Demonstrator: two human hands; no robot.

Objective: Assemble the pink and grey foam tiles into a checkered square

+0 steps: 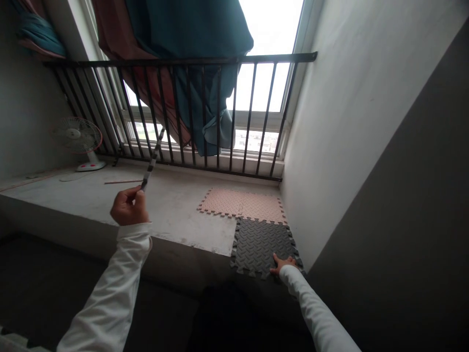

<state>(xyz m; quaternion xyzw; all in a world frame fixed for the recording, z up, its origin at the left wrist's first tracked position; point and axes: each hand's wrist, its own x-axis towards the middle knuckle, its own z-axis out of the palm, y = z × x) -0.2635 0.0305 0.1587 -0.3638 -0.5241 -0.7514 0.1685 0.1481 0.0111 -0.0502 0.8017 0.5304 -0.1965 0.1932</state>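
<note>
My left hand point(130, 206) is raised over the ledge, thumb and fingers pinched on one end of a narrow dark foam edging strip point(153, 159). Its notched edge makes it look banded, and it points up and away toward the railing. My right hand point(284, 263) lies with fingers spread on the near right part of a black foam mat tile point(262, 242). That tile sits at the ledge's right end, by the wall, and reaches out to the front edge. Pink foam mat tiles point(223, 201) lie joined behind it, along its far edge.
A black metal railing point(183, 62) runs before the window, with teal and pink curtains point(194, 29) hanging there. A small fan point(78, 139) stands at the left on the concrete ledge point(176, 205). A thin stick-like piece point(122, 182) lies nearby. The wall point(330, 122) borders the right side.
</note>
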